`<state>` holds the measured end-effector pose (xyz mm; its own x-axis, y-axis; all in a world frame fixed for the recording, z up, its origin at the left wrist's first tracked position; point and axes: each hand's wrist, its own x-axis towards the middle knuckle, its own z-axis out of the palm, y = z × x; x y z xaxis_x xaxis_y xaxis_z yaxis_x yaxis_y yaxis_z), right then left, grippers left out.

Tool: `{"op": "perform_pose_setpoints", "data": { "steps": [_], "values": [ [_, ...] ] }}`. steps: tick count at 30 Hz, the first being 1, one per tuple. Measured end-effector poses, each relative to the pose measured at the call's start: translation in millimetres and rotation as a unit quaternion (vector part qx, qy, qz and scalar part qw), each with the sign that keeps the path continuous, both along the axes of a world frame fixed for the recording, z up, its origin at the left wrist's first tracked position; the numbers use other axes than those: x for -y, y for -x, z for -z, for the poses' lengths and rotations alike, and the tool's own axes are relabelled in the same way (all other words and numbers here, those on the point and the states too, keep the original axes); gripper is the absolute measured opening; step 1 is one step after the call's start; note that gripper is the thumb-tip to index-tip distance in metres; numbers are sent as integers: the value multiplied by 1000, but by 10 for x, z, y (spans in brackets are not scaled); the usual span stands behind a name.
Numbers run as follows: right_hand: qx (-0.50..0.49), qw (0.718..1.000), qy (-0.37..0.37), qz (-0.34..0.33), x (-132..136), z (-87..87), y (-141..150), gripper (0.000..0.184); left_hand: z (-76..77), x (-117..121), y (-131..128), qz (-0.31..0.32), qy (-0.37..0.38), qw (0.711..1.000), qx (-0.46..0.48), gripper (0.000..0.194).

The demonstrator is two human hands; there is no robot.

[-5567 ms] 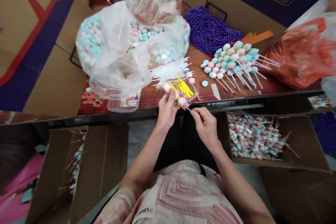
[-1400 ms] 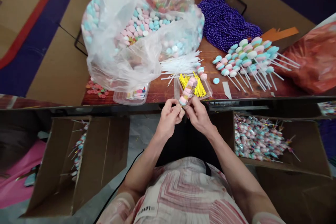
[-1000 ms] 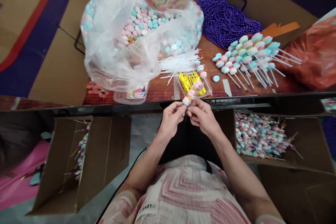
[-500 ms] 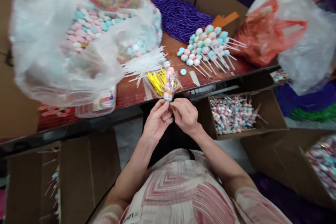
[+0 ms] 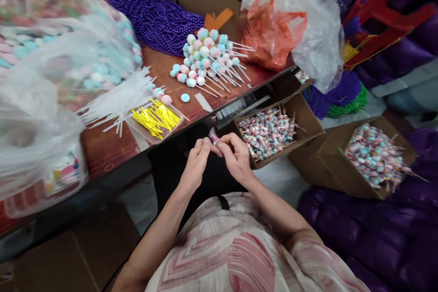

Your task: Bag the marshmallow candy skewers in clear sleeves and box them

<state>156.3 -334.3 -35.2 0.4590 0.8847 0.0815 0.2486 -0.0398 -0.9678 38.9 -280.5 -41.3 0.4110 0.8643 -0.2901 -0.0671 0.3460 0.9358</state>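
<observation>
Pinching a wrapped candy skewer (image 5: 214,136) between left hand (image 5: 196,160) and right hand (image 5: 235,155), both closed on it, below counter (image 5: 112,143) edge, beside open box (image 5: 301,114).

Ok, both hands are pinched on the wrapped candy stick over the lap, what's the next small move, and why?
Probably drop it into the near box of wrapped sticks. The left hand and right hand hold the wrapped candy stick beside that box, and only unwrapped sticks lie on the table.
</observation>
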Motion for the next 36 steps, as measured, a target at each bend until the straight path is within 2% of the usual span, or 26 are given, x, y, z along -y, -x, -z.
{"op": "perform_pose_setpoints", "data": {
  "steps": [3, 6, 8, 10, 13, 15, 18, 20, 21, 22, 24, 26, 27, 29, 31, 33, 36],
  "values": [
    [23, 1000, -10, 12, 106, 40, -36, 19, 77, 28, -114, 30, 72, 997, -24, 45],
    [-31, 998, 21, 42, 271, 97, -100, 25, 91, 76, -217, 70, 108, 992, 5, 37],
    [-93, 992, 61, 59, 395, 151, -161, 28, 76, 125, -299, 87, 75, 993, 38, 22],
    [-139, 986, 82, 42, 490, 225, -224, 28, 75, 168, -399, 80, 38, 995, 34, 15],
    [-220, 970, 93, 46, 535, 349, -323, 23, 111, 188, -531, 74, -36, 997, 9, 28],
    [-282, 951, 88, 94, 498, 435, -422, 24, 116, 158, -547, 74, -95, 993, -2, 21],
    [-342, 918, 75, 183, 360, 594, -633, 28, 32, 25, -367, 46, -183, 982, -28, 12],
    [-362, 907, 86, 198, 232, 710, -741, 31, -78, -116, -85, -9, -212, 976, -44, 14],
    [-351, 911, 97, 195, 166, 755, -757, 31, -139, -191, 99, -54, -222, 972, -58, 15],
    [-327, 920, 103, 190, 103, 779, -743, 31, -195, -261, 304, -105, -235, 963, -81, 14],
    [-222, 956, 96, 165, -23, 750, -622, 28, -272, -372, 736, -224, -251, 932, -131, 14],
    [-57, 990, 65, 108, -180, 623, -421, 23, -280, -442, 1140, -327, -237, 897, -179, 14],
    [30, 996, 56, 54, -286, 539, -314, 22, -256, -467, 1314, -365, -233, 880, -194, 15],
    [164, 986, -14, -22, -563, 373, -131, 20, -173, -510, 1598, -411, -235, 851, -226, 19],
    [261, 962, -53, -59, -892, 250, -22, 22, -85, -556, 1816, -424, -235, 828, -281, 23],
    [343, 936, -36, -76, -1207, 184, 24, 23, -24, -611, 2002, -417, -238, 804, -352, 27],
    [408, 906, 20, -114, -1547, 164, 62, 18, 7, -718, 2256, -357, -265, 763, -470, 30]
  ]
}}
